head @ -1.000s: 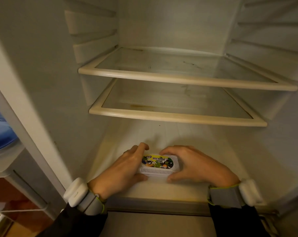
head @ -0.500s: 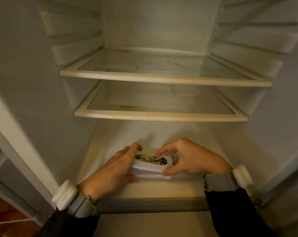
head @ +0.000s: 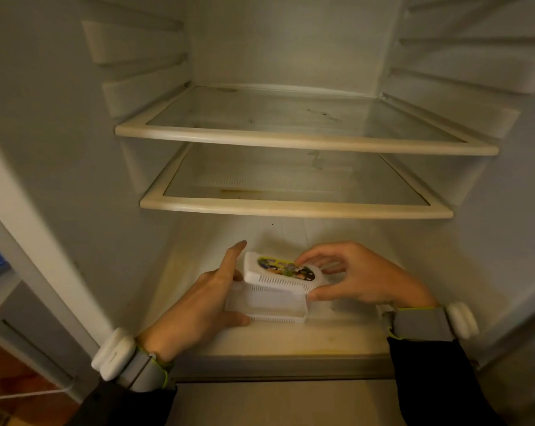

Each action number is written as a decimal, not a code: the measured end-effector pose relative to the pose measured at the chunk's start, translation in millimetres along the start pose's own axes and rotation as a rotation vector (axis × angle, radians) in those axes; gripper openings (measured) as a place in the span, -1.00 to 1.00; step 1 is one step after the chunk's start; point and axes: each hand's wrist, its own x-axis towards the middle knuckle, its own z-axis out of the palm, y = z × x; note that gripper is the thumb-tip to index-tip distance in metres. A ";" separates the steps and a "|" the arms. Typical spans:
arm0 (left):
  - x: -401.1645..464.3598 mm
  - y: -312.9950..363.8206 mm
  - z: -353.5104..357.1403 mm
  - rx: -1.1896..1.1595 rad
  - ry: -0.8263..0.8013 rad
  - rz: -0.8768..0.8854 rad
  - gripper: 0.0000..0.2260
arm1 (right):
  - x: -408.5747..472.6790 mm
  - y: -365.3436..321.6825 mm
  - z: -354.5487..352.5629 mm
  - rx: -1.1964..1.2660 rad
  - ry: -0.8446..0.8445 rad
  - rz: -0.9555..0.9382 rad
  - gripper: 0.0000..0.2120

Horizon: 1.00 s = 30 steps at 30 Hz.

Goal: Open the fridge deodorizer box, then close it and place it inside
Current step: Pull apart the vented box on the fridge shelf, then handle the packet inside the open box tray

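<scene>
A white slotted deodorizer box sits on the fridge floor (head: 290, 342), split into two parts. Its lid (head: 283, 272), with a colourful sticker on top, is raised and shifted right above the base (head: 269, 305). My left hand (head: 198, 309) grips the base at its left end, index finger stretched up beside the lid. My right hand (head: 361, 276) pinches the lid's right end between fingers and thumb. What lies inside the base I cannot make out.
Two glass shelves with cream rims, the upper shelf (head: 306, 139) and the lower shelf (head: 294, 207), span the fridge above my hands. Ribbed side walls stand left and right. A grey sill (head: 278, 368) runs along the front edge.
The box was whole and flat on the floor under both hands; since then my right hand has lifted the lid off the base while my left holds the base down.
</scene>
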 end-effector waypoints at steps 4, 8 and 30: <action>-4.8 -1.5 -1.7 0.081 -0.012 -0.003 -0.24 | 8.7 6.8 -5.1 -0.067 0.203 0.006 -0.56; -2.0 -4.4 5.3 0.151 0.018 0.098 -0.54 | 44.1 9.2 12.5 -0.237 0.238 -0.017 -0.56; 5.0 10.0 20.7 0.204 0.078 0.078 -0.52 | -46.1 38.3 -4.8 -0.284 0.145 0.245 -0.36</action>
